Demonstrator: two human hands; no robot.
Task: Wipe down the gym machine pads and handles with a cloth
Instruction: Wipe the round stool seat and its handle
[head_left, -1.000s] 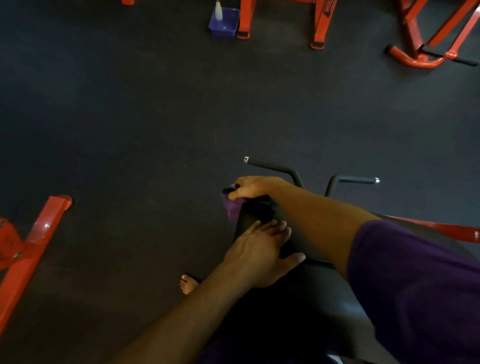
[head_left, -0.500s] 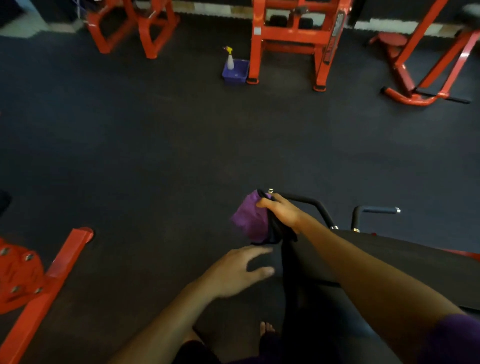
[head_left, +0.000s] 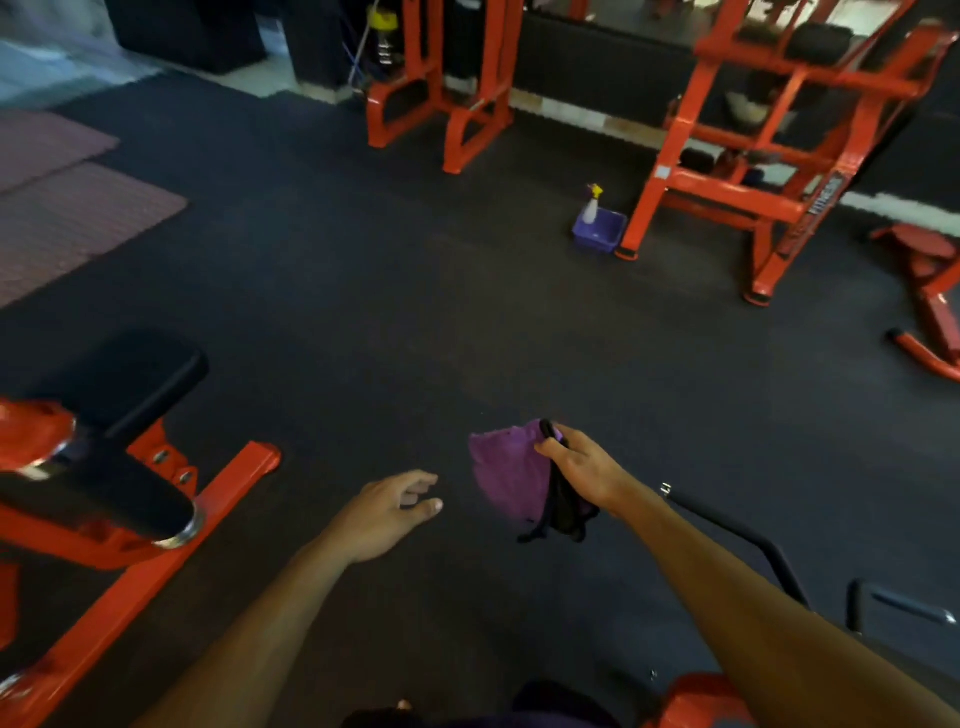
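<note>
Both forearms reach forward; the left hand (head_left: 387, 512) hangs loose with relaxed fingers, while the right hand (head_left: 582, 467) grips a cloth (head_left: 511, 475).

Cloth (head_left: 511, 475) btwn hands, prob. airborne

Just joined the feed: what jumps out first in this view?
The right hand grips a purple cloth hanging over the dark floor at centre; the left hand is open beside it, holding nothing. Orange machine frames ring the room, and a spray bottle stands in a blue tub by one.
</note>
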